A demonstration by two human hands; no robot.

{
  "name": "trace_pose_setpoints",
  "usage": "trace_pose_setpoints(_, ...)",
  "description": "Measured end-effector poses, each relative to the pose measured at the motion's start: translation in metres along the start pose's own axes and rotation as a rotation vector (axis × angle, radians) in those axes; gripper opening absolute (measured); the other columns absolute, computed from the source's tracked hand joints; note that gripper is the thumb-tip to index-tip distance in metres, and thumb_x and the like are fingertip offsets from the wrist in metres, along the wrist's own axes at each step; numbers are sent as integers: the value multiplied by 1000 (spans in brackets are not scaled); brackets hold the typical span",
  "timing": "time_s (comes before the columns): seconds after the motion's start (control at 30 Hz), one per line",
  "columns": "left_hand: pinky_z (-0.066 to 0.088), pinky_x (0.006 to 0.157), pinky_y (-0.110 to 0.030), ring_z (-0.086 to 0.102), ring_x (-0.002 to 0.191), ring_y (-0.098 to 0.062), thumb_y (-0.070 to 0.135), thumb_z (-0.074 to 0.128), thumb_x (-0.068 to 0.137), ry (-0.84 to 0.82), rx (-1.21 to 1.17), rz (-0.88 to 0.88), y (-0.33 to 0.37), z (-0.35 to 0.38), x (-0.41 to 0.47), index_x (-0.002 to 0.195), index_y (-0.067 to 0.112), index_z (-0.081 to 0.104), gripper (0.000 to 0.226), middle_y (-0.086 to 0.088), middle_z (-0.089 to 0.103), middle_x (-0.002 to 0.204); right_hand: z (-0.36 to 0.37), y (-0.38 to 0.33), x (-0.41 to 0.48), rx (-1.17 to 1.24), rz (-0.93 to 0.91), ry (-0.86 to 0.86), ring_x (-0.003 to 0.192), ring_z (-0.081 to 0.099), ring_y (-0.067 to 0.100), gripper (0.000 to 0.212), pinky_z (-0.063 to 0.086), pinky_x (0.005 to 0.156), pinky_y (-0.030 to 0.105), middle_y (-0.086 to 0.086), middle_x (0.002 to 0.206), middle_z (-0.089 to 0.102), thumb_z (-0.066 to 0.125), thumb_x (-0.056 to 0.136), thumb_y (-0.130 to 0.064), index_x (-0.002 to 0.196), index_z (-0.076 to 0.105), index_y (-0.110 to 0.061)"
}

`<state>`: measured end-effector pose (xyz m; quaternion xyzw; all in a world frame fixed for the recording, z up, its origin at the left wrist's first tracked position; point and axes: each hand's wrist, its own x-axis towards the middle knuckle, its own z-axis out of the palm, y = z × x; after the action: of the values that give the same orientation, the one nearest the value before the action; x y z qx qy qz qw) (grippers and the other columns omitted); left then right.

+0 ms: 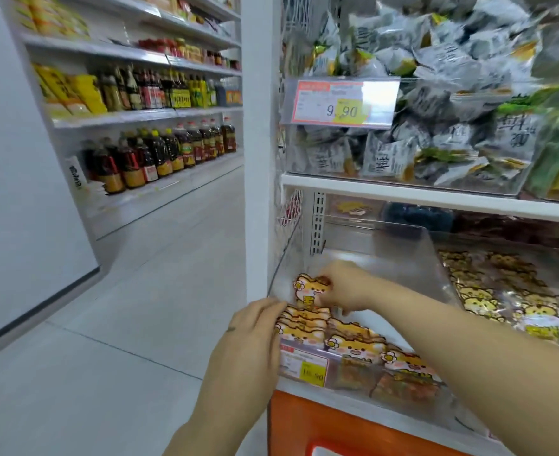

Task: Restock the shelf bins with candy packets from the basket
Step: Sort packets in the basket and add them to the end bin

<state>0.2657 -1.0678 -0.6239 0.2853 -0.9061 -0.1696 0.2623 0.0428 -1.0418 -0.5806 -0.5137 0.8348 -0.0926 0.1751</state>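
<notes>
Head view is showing the right hand [347, 286] pinching a cat-shaped orange-and-white candy packet [309, 289] inside the clear plastic shelf bin [403, 258]; the left hand [255, 327], fingers straight, is touching the packet row [301, 320]; orange plastic basket [321, 419] sitting below; yellow price label [345, 110] above reading 9.90.

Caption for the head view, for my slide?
Right hand holds a cat-print packet in the clear bin; left hand touches the packet row.

Orange-white cat-print packets [311, 291] (yellow label); orange basket [354, 429].
</notes>
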Motion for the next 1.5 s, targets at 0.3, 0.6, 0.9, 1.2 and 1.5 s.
trace_pose_setpoints(0.3,34,108,-17,24,135,2,29,40,105,13,4,-15,0,4,2,151,40,31,48,22,28,150,-4,8,-1,84,58,-132,92,70,28,60,62,63,31,2,127,59,70,86,0,140,50,-16)
trace_pose_setpoints(0.6,37,105,-15,21,134,6,28,43,104,6,3,-19,-1,5,2,150,42,30,50,25,26,149,2,9,-7,-191,-56,-143,77,58,22,17,43,66,30,10,92,66,56,96,-22,79,55,-20)
trace_pose_setpoints(0.9,35,103,-13,20,134,7,32,42,105,0,26,-29,0,7,2,151,43,28,49,26,23,150,-17,17,-23,386,163,-301,110,64,26,73,53,92,35,8,123,63,44,83,-76,126,56,-19)
trace_pose_setpoints(1.2,34,103,-12,18,135,7,32,42,105,-5,24,-29,-1,7,2,151,43,27,50,26,22,151,6,14,-17,348,144,-176,113,59,28,78,44,106,49,7,117,66,42,85,-78,121,65,-12)
trace_pose_setpoints(1.5,34,103,-12,21,135,6,28,42,105,-5,2,-27,2,4,1,150,42,29,49,27,24,150,6,17,-17,545,284,-328,138,43,34,111,36,114,52,15,150,46,42,68,-87,148,42,-9)
